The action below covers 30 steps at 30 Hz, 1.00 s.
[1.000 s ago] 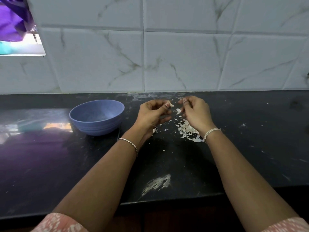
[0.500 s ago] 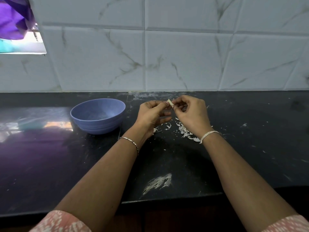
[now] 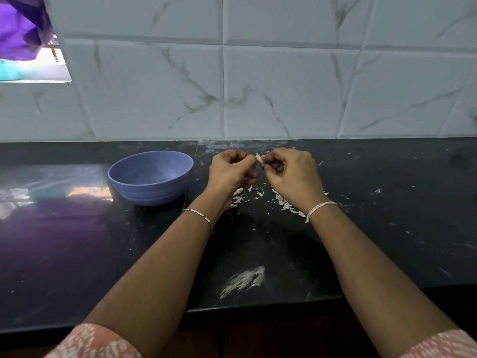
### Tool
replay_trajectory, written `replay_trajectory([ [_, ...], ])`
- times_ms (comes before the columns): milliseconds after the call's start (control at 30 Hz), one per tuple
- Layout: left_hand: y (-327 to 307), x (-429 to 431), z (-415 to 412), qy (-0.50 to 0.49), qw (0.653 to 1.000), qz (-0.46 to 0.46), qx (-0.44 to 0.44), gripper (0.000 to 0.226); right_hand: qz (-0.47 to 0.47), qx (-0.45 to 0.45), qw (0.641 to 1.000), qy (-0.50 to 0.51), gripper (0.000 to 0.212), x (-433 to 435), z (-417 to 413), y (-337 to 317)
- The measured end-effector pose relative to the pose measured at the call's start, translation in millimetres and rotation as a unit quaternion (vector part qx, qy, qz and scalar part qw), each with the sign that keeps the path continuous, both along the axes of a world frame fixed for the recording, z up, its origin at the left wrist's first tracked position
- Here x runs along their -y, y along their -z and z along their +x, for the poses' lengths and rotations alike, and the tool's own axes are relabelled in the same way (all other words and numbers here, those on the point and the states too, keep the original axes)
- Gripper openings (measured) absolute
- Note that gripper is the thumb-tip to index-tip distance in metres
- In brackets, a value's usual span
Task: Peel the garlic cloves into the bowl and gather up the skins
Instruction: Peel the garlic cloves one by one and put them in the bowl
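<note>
A small pale garlic clove (image 3: 258, 157) is held above the black counter between both hands. My left hand (image 3: 232, 171) pinches it from the left with curled fingers, and my right hand (image 3: 291, 174) pinches it from the right. A blue bowl (image 3: 152, 177) stands on the counter to the left of my left hand; what lies inside it is not visible. White garlic skins (image 3: 285, 202) lie scattered on the counter under and between my hands.
The black counter (image 3: 77, 241) runs to a white marble-patterned tiled wall (image 3: 258, 86) behind. A white smear (image 3: 244, 280) marks the counter near its front edge. A window opening with purple cloth (image 3: 18, 29) is at the upper left.
My hands, apart a second ago, have come together, and both now pinch the clove. The view has shifted slightly.
</note>
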<state>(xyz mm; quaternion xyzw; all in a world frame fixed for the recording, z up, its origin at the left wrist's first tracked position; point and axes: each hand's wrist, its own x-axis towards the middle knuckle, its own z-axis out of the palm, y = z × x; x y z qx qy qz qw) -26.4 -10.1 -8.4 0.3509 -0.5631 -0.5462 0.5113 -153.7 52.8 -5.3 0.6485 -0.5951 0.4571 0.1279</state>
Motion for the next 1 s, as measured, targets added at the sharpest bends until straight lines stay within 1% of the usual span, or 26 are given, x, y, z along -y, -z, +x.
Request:
replay_trajectory([
  [100,0.3,0.3,-0.8,-0.002,1.0,-0.01,0.0,0.007,0.0,0.021,1.0,0.008,0.007,-2.3,3.4,-2.0],
  [233,-0.4,-1.3,-1.5,-0.001,1.0,-0.015,-0.002,0.008,0.01,0.076,0.997,0.012,0.007,0.8,7.8,-1.3],
  [333,0.1,-0.4,-1.6,0.005,1.0,-0.007,-0.008,0.006,0.027,0.149,0.988,-0.002,0.005,7.0,9.0,0.2],
  [467,0.7,0.2,-1.3,0.008,1.0,-0.01,0.006,0.012,0.047,0.25,0.966,-0.038,0.01,11.3,8.4,0.8],
  [500,0.6,-0.1,-1.2,0.009,1.0,-0.013,0.01,0.013,0.045,0.28,0.957,-0.053,0.011,11.0,8.6,0.8],
  [567,1.1,-0.6,-1.5,0.008,0.999,-0.032,0.039,0.013,0.039,0.365,0.926,-0.091,0.007,9.4,8.6,-1.2],
  [600,2.0,-0.6,-1.6,0.007,0.997,-0.048,0.067,0.011,0.038,0.406,0.906,-0.111,0.004,8.4,8.0,-3.0],
  [667,3.8,-2.3,-2.9,0.004,0.985,-0.091,0.147,0.009,0.04,0.471,0.87,-0.142,0.006,6.8,5.5,-6.0],
  [733,5.7,-4.3,-4.6,0.011,0.963,-0.142,0.23,0.01,0.056,0.514,0.84,-0.164,0.006,5.8,1.6,-7.8],
  [800,4.7,-6.8,-4.8,0.018,0.946,-0.169,0.277,0.019,0.078,0.537,0.82,-0.179,0.007,4.7,-0.7,-8.8],
  [867,2.3,-7.5,-4.0,0.026,0.957,-0.139,0.255,0.031,0.089,0.555,0.807,-0.183,0.008,3.6,-1.1,-9.7],
  [933,-0.6,-4.8,-1.4,0.019,0.965,-0.125,0.229,0.037,0.093,0.569,0.796,-0.183,0.011,3.5,-1.9,-10.6],
  [967,-1.2,-2.4,-0.3,0.008,0.964,-0.137,0.23,0.034,0.095,0.576,0.791,-0.184,0.014,3.1,-2.2,-11.4],
  [1000,-0.5,1.3,0.7,-0.004,0.962,-0.148,0.23,0.027,0.098,0.581,0.787,-0.184,0.015,2.7,-2.5,-12.2],
])
